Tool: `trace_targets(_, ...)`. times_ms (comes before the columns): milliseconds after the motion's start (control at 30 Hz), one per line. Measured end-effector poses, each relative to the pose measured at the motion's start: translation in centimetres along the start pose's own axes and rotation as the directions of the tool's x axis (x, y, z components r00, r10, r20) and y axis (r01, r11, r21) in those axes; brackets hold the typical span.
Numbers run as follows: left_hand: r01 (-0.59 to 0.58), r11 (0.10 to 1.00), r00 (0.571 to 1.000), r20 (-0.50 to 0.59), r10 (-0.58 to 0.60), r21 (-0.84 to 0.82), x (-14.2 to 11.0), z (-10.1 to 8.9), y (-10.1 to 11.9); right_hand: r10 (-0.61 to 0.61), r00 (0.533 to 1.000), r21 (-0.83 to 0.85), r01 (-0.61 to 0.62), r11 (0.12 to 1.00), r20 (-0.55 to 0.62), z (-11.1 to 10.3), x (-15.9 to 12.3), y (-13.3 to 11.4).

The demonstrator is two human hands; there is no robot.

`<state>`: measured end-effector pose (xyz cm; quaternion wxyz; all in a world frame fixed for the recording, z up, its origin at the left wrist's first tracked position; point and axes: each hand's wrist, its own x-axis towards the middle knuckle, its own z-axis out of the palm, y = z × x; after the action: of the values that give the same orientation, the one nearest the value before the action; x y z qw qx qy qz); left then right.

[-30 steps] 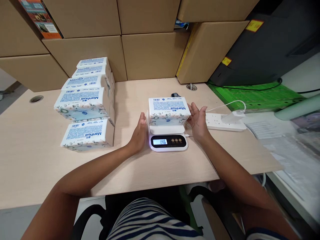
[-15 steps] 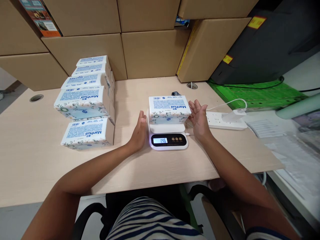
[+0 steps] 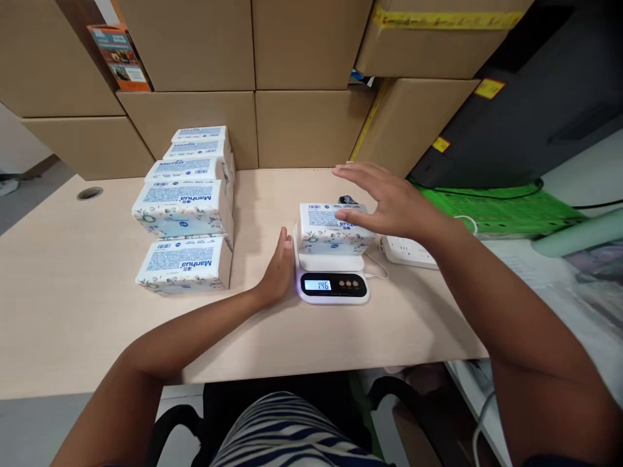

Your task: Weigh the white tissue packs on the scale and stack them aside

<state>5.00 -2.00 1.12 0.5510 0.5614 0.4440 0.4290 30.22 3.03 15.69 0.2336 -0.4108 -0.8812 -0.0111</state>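
Note:
A white and blue tissue pack (image 3: 333, 235) lies on the plate of a white digital scale (image 3: 332, 297), whose lit display reads about 146. My left hand (image 3: 278, 272) stands on edge at the scale's left side, fingers stretched out and holding nothing; whether it touches the scale I cannot tell. Above the pack's right end hovers my right hand (image 3: 389, 201), thumb and fingers spread, hiding part of the pack's top. To the left, a stack of similar tissue packs (image 3: 180, 207) rests on the table, with one pack (image 3: 182, 264) at its front.
Cardboard boxes (image 3: 311, 126) line the back of the wooden table (image 3: 233, 350). At right are a white power strip (image 3: 409, 251), a green plastic crate (image 3: 506, 206) and a large dark case (image 3: 516, 110). A cable (image 3: 377, 275) runs from the scale's right side.
My right hand has risen from the pack's right side to above it, fingers spreading. My left hand stays beside the scale. The display now reads steadily, and the whole view has shifted slightly.

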Motion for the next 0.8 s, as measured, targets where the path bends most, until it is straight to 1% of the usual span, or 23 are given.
trace_targets(167, 0.011, 1.000, 1.000, -0.001, -0.011, 0.009, -0.1, 0.1, 0.3, 0.033, 0.998, -0.010, -0.032, 0.999, 0.051, -0.4, 0.3, -0.2)
trace_targets(267, 0.007, 1.000, 1.000, -0.006, -0.007, 0.012, 0.0, 0.1, 0.1, 0.069, 0.991, 0.011, -0.070, 0.997, 0.119, -0.2, 0.4, -0.4)
trace_targets(367, 0.007, 1.000, 1.000, -0.013, -0.006, 0.011, 0.1, 0.1, -0.3, 0.084, 0.974, 0.025, -0.092, 0.995, 0.208, 0.6, 0.6, -0.5)
trace_targets(567, -0.023, 1.000, 1.000, -0.020, 0.023, 0.005, 0.5, 0.0, -1.3, 0.047, 0.921, 0.049, -0.071, 0.996, 0.386, 2.8, 1.4, 0.7)
trace_targets(667, -0.032, 0.999, 0.999, -0.016, 0.032, -0.014, 0.6, 0.0, -1.6, 0.047, 0.910, 0.060, -0.079, 0.995, 0.412, 3.2, 1.7, 1.1)
trace_targets(800, -0.028, 0.999, 1.000, -0.015, 0.027, -0.025, 0.5, 0.1, -1.5, 0.045, 0.912, 0.066, -0.078, 0.995, 0.407, 3.3, 1.7, 1.2)
